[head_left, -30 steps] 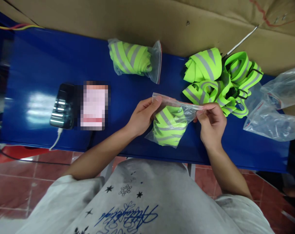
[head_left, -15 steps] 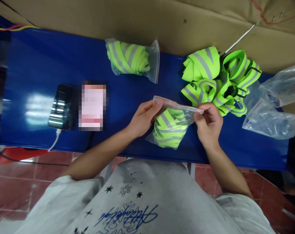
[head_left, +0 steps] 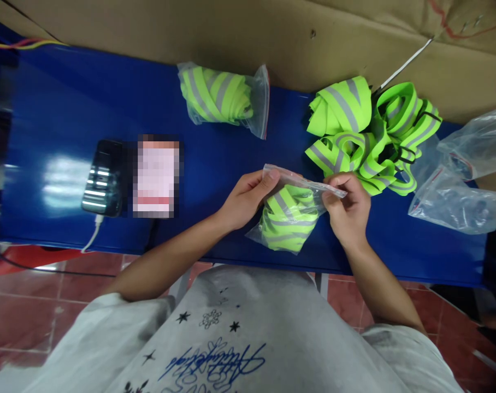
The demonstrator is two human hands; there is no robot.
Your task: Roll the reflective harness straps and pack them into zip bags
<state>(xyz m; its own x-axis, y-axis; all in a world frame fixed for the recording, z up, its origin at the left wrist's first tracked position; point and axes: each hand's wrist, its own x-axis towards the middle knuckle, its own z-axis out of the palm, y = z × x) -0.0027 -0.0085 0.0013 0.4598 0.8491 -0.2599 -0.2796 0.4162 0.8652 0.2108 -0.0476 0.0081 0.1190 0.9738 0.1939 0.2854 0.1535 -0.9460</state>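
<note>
Between my hands is a clear zip-lock bag (head_left: 254, 233) with a folded neon-yellow reflective strap (head_left: 289, 221) inside it. My left hand (head_left: 248, 199) pinches the bag's top left corner, thumb on top. At the other end of the zip edge, my right hand (head_left: 348, 210) grips the bag between thumb and curled fingers. The bag's lower part rests over the front of the blue table. Whether the zip is closed along its whole length I cannot tell.
A filled bag (head_left: 219, 95) lies at the back of the blue table (head_left: 88, 93). Loose reflective straps (head_left: 366, 136) with black buckles are heaped at the right, beside clear plastic bags (head_left: 453, 202). On the left are a black device (head_left: 102, 177) with a white cable and a blurred-out card (head_left: 155, 177).
My right hand has shifted slightly left along the zip edge, so the bag's corner now sticks out past the fingers. My left hand and the bag have moved slightly right.
</note>
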